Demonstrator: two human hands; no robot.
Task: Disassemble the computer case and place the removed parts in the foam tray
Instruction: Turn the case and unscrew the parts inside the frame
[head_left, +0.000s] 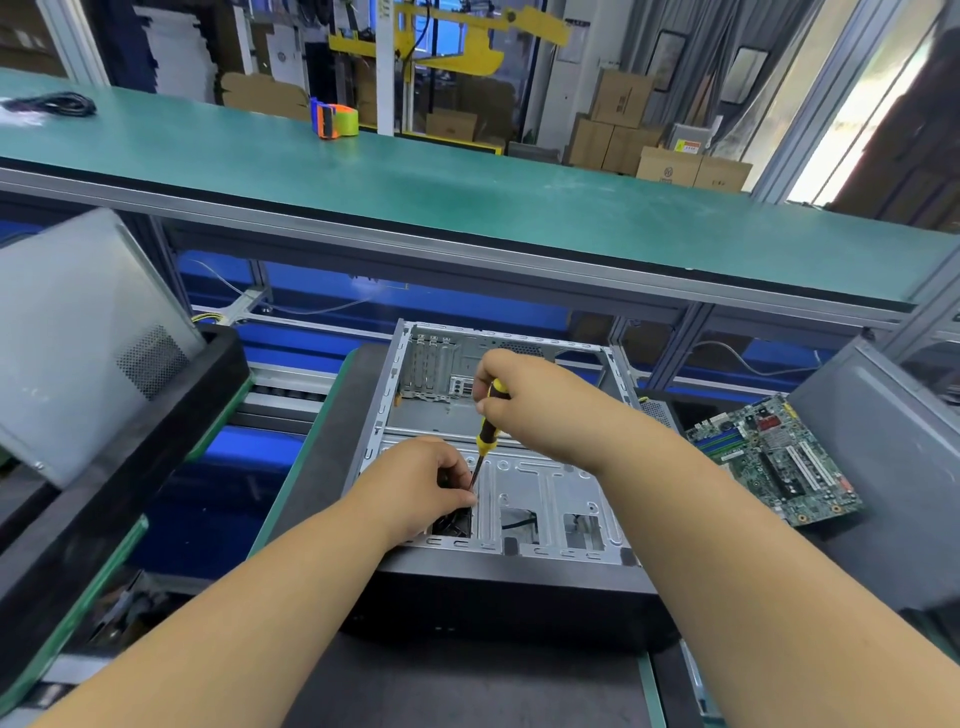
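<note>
The open grey computer case (550, 488) lies on its side in front of me, its inner metal bracket plate facing up. My right hand (524, 400) grips a yellow-and-black screwdriver (487, 431) held upright, its tip down at the plate's left end. My left hand (431, 483) is curled at that same spot, its fingers pinching the screwdriver shaft near the tip, above a black part in a cut-out. A removed green motherboard (774, 457) lies at the right in a black foam tray (831, 551).
A grey side panel (78, 332) leans in a black foam tray (156, 441) at the left. Another grey panel (883, 467) stands at the right. A green shelf (467, 202) spans overhead, carrying a tape dispenser (336, 120) and a black cable (57, 104).
</note>
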